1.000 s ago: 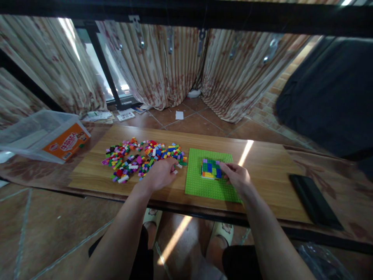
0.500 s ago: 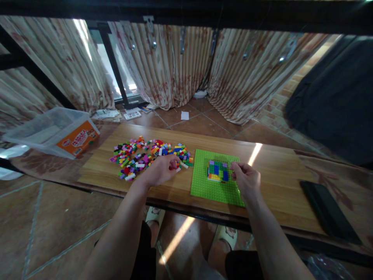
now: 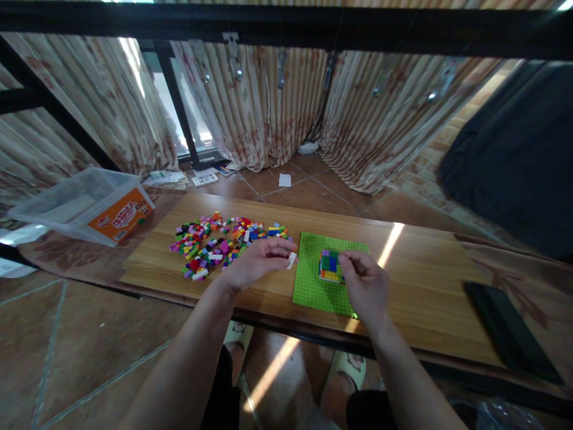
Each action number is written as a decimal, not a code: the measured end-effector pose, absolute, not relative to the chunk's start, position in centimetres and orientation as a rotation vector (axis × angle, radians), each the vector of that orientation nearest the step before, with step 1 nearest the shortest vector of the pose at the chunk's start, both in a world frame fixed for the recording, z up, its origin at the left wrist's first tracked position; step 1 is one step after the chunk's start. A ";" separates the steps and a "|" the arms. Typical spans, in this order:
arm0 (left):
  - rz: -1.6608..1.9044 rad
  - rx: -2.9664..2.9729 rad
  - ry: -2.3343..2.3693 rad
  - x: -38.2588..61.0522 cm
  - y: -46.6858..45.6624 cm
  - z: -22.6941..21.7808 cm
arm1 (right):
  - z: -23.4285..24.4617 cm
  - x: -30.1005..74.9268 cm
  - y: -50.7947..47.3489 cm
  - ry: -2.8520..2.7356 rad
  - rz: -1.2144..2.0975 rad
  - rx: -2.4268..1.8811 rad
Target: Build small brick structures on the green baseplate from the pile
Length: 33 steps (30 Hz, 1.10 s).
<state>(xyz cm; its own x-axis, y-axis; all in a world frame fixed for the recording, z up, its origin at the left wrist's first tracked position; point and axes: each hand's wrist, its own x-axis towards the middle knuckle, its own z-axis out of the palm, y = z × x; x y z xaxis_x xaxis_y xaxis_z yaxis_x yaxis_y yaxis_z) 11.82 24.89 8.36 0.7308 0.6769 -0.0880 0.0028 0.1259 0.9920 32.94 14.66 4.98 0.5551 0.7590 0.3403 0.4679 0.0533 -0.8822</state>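
My left hand [image 3: 262, 261] hovers just left of the green baseplate [image 3: 308, 289], with a small white brick [image 3: 291, 260] pinched at its fingertips. On the baseplate sits a low block of bricks [image 3: 330, 263] in green, blue, yellow, purple and orange. My right hand [image 3: 367, 285] is over the right side of that block and covers part of it. Its thumb and fingers are closed together; whether a piece is between them I cannot make out. Many loose coloured bricks [image 3: 217, 245] lie spread on the board behind and left of my left hand.
A clear plastic bin [image 3: 80, 203] with an orange label stands at the far left. A dark flat object [image 3: 510, 328] lies at the right end of the wooden board [image 3: 425, 286]. Curtains [image 3: 268, 107] hang behind, and papers [image 3: 205, 177] lie on the floor.
My left hand has moved right, away from the loose bricks, and now has a white brick at its fingertips. My right hand has shifted left over the brick block.
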 end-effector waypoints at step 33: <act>0.732 1.642 0.887 18.9 22.8 3.6 | 4.9 34.9 13.5 -1.513 0.352 -1.708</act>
